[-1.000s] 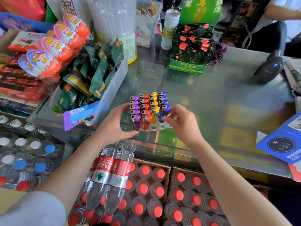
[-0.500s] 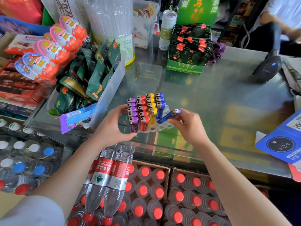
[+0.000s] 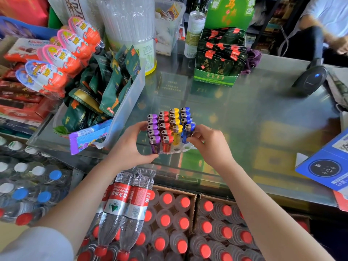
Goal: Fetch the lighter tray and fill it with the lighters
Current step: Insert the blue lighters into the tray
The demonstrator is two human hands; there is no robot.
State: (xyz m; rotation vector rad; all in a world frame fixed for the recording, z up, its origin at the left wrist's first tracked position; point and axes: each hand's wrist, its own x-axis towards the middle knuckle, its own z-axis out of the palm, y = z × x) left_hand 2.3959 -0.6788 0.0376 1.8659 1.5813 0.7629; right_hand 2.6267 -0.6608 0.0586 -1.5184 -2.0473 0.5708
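Your right hand (image 3: pixel 211 146) has stood the blue lighter (image 3: pixel 187 133) upright at the lighter tray's (image 3: pixel 176 150) 3 o'clock edge, fingers still pinching it, left hand (image 3: pixel 130 147) gripping the tray; empty holes remain.

The lighter tray (image 3: pixel 176 150) holds five purple lighters (image 3: pixel 154 142), five red lighters (image 3: pixel 167 142), four yellow lighters (image 3: pixel 177 133) and, as far as the blur allows, four blue lighters (image 3: pixel 188 129). Two loose water bottles (image 3: pixel 124 208) lean together below the bench (image 3: pixel 244 113).

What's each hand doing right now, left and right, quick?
Left hand: grips the left edge of the lighter tray, steadying it.
Right hand: pinches a blue lighter standing at the tray's blue row.
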